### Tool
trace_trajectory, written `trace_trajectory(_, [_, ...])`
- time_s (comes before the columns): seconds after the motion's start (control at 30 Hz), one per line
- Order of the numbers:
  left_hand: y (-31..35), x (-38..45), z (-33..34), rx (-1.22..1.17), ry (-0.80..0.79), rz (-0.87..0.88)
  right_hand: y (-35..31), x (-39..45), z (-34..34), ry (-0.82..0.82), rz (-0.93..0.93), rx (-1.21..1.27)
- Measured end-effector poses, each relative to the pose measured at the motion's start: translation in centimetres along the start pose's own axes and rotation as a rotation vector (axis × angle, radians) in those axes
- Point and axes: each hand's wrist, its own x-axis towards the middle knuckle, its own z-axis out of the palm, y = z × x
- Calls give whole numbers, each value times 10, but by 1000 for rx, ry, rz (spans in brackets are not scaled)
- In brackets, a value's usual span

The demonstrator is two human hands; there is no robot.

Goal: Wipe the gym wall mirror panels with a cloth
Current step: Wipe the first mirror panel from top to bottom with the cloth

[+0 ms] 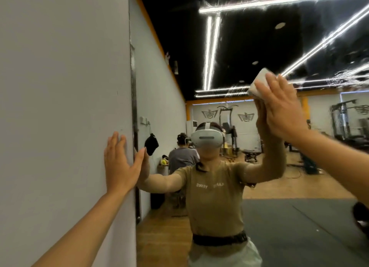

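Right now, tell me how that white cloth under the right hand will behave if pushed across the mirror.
The cloth looks folded into a thick pad, so probably soft and light. Pressed flat by the right hand, it should slide over the mirror, though it may bunch or unfold.

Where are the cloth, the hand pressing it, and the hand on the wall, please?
cloth [259,80], head view, upper folded part.
right hand [279,108], head view, back of hand.
left hand [119,164], head view, back of hand.
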Motion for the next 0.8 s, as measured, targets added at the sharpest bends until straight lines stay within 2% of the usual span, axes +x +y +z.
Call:
trace_trajectory(0.23, [9, -7, 4, 33, -13, -45, 0, -189, 24, -138, -194, -59])
trace_trajectory(0.37, [10, -8, 6, 47, -14, -65, 5, -152, 10, -170, -185, 5])
trace_trajectory(0.5, [14, -8, 3, 56, -39, -91, 22, -34, -4, 12, 81, 50])
trace_trajectory(0.6, [20, -10, 0, 66, -63, -124, 36, 30, -17, 44, 226, 55])
trace_trajectory(0.7, [26, -10, -3, 87, -86, -140, 31, 4, -14, 53, 244, 80])
trace_trajectory(0.8, [27, -9, -7, 95, -102, -140, 20, -99, 10, 64, 166, 78])
